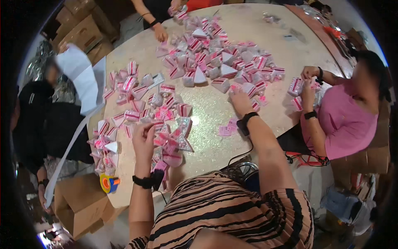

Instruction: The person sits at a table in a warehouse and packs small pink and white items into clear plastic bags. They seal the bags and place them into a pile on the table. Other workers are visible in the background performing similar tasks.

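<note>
Striped skirt (232,216) below, left hand (143,139) pinches a pink-and-clear wedge packet (163,143); right hand (240,101) lies released on packets (248,89).

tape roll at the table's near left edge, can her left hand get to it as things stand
Probably yes. The left hand is up over the pink packets, its fingers on one, and the orange and yellow tape roll lies lower left of it at the table edge with only scattered packets between.

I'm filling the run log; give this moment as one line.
left hand: picking at pink packets | right hand: resting on packet pile | table: round
</note>
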